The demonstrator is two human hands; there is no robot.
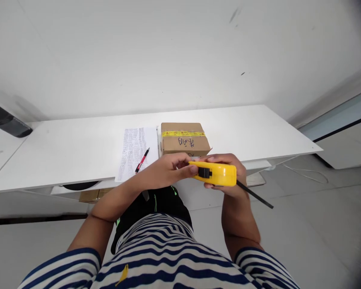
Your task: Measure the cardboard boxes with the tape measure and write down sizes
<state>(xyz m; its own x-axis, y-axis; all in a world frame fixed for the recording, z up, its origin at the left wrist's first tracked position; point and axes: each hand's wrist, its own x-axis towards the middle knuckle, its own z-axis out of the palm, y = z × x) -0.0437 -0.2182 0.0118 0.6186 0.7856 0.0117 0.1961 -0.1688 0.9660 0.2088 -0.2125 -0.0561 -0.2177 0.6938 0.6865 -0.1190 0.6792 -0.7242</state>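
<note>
A yellow tape measure (224, 174) with a black lock button and a dangling black wrist strap (255, 194) is held in front of my body, just off the table's front edge. My right hand (240, 170) is wrapped round its far side and underside. At its left end my left hand (174, 170) is closed, with the thumb pressed beside the black button. What the left fingertips grip behind the thumb is partly hidden. Just beyond both hands lies a cardboard box (183, 143) with yellow tape across its top and black handwriting.
Left of the box, a sheet of handwritten paper (132, 140) carries a red and black pen (142, 159). The white table (78, 148) runs along a wall. A dark cylindrical object (10, 122) is at the far left. Below the table are brown boxes (90, 196) and a white cable (307, 170).
</note>
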